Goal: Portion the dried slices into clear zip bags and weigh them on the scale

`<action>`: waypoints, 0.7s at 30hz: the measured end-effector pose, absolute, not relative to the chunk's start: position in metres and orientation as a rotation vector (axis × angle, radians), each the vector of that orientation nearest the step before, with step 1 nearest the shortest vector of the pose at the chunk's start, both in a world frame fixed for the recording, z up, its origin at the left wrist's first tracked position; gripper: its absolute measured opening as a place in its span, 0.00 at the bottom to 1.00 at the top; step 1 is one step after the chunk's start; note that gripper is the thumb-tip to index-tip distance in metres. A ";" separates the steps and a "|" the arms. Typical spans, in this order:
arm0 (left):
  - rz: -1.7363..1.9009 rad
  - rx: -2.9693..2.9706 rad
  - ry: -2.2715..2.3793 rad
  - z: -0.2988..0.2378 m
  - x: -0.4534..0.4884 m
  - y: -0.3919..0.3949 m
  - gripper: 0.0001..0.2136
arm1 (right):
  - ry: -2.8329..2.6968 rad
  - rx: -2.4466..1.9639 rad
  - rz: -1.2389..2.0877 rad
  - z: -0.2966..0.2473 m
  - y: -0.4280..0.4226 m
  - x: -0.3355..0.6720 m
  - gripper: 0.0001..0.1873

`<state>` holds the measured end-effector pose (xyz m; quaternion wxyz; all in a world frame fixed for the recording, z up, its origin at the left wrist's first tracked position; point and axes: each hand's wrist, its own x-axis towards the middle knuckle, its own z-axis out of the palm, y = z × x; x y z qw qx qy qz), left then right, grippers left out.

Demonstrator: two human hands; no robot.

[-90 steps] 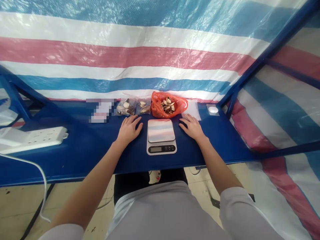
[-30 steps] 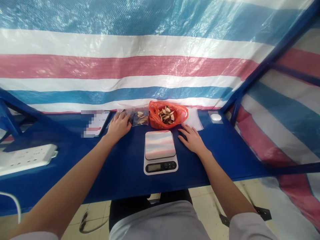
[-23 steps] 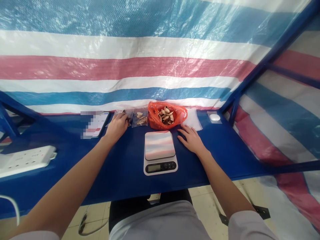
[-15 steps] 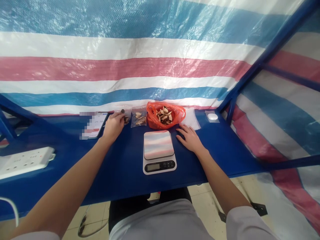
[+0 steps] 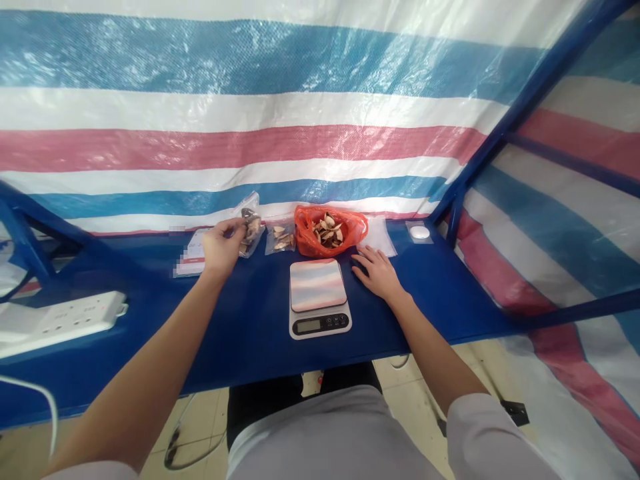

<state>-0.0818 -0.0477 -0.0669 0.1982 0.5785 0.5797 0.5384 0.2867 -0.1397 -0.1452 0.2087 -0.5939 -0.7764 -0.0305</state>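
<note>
My left hand (image 5: 221, 247) is closed on a small clear bag of brown dried pieces (image 5: 249, 223) and holds it tilted up off the blue table (image 5: 240, 333). A second clear bag of pieces (image 5: 281, 238) lies just to its right. An orange plastic bag (image 5: 327, 231) full of dried slices sits behind a small digital scale (image 5: 318, 297) with a bare steel plate. My right hand (image 5: 377, 271) rests flat on the table beside the scale's right edge, fingers spread.
A phone (image 5: 193, 251) lies left of my left hand. A white power strip (image 5: 60, 323) with a cable sits at the far left. Flat clear bags (image 5: 381, 235) and a small white round object (image 5: 419, 232) lie at the back right. A striped tarp (image 5: 250, 133) walls the table.
My left hand reached from beside the scale to the leftmost clear bag, closed on it and lifted it off the table. My right hand stayed put beside the scale.
</note>
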 end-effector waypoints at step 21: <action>1.311 0.988 0.787 -0.063 0.011 -0.126 0.18 | -1.635 -1.117 0.680 -0.076 -0.104 0.224 0.28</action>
